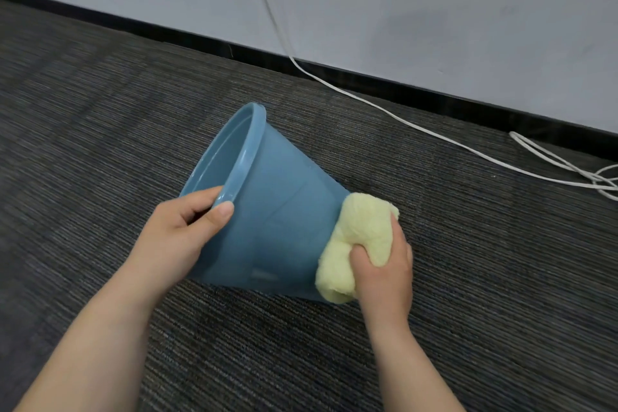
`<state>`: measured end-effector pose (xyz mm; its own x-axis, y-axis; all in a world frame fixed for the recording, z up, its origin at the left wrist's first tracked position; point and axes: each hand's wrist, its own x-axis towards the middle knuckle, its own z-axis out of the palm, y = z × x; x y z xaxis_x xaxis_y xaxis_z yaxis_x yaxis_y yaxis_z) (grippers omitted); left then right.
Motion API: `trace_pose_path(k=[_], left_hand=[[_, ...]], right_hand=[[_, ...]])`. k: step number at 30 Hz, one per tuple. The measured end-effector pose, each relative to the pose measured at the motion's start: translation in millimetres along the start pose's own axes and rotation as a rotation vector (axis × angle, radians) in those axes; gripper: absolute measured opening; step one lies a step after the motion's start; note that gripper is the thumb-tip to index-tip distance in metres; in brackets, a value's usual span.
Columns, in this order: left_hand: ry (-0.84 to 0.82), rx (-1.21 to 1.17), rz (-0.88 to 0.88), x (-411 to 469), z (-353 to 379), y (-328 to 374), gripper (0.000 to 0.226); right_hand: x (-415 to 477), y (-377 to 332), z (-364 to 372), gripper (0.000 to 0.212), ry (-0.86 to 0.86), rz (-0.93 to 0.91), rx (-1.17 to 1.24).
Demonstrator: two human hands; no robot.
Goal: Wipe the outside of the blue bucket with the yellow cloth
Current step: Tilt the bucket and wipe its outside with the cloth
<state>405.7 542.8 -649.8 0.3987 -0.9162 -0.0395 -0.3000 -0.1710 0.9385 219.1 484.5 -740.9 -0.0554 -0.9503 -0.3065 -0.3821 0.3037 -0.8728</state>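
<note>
Here we see a blue bucket [274, 211] lying on its side on dark striped carpet [100, 110], its open mouth turned up and away to the left, its narrow base to the right. The left hand [177, 231] grips the bucket's rim, thumb on the outside wall and fingers curled inside. The right hand [384, 264] squeezes a bunched yellow cloth [357, 237], fingers wrapped tightly around it, pressing it against the bucket's base end. Behind the bucket, white cables [418, 124] trail across the carpet from a pale wall [434, 10] with a black skirting board [234, 50].
</note>
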Motion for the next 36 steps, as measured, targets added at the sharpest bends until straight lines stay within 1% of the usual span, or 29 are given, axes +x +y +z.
trace_pose_path(k=[3, 4, 6, 7, 9, 10, 13, 15, 18, 20, 22, 24, 26, 28, 30, 34, 36], left_hand=[[-0.073, 0.077, -0.08, 3, -5, 8, 0.041], [-0.056, 0.1, -0.105, 5, -5, 10, 0.033], [0.03, 0.147, -0.157, 9, -6, 13, 0.008], [0.067, 0.176, -0.186, 12, -6, 13, 0.011], [0.103, 0.258, -0.219, 18, -6, 14, 0.03], [0.13, 0.312, -0.215, 21, -4, 14, 0.035], [0.216, 0.419, -0.122, 29, 3, 10, 0.03], [0.233, 0.409, -0.066, 29, 10, 10, 0.028], [0.215, 0.37, -0.058, 24, 15, 12, 0.029], [0.194, 0.369, -0.048, 20, 15, 13, 0.022], [0.185, 0.368, -0.047, 19, 15, 13, 0.022], [0.201, 0.373, -0.051, 18, 16, 12, 0.028], [0.232, 0.363, -0.064, 18, 13, 9, 0.033], [0.248, 0.344, -0.075, 16, 11, 7, 0.033], [0.248, 0.313, -0.087, 14, 8, 5, 0.03], [0.232, 0.201, -0.087, 10, 3, 2, 0.027], [0.199, 0.163, -0.078, 7, 3, 4, 0.027]], right_hand=[[1, 9, -2, 0.067, 0.021, 0.018, -0.047], [-1, 8, -1, 0.068, 0.015, -0.001, -0.067], [-5, 4, 3, 0.071, -0.009, -0.05, -0.105], [-8, 4, 4, 0.072, -0.029, -0.079, -0.129], [-14, 4, 8, 0.074, -0.075, -0.143, -0.17], [-15, 5, 9, 0.074, -0.088, -0.164, -0.179], [-11, 7, 9, 0.075, -0.068, -0.153, -0.167], [-4, 12, 5, 0.073, -0.035, -0.098, -0.132], [6, 24, -3, 0.068, 0.02, 0.008, -0.057], [10, 30, -9, 0.066, 0.048, 0.081, -0.021], [12, 32, -12, 0.065, 0.06, 0.115, -0.012], [12, 26, -10, 0.065, 0.067, 0.112, -0.022], [10, 16, -3, 0.065, 0.043, 0.035, -0.032], [5, 5, 4, 0.068, -0.017, -0.074, -0.054], [3, 4, 7, 0.07, -0.048, -0.109, -0.059], [14, 22, -8, 0.063, 0.033, 0.052, 0.032], [17, 26, -14, 0.062, 0.059, 0.096, 0.032]])
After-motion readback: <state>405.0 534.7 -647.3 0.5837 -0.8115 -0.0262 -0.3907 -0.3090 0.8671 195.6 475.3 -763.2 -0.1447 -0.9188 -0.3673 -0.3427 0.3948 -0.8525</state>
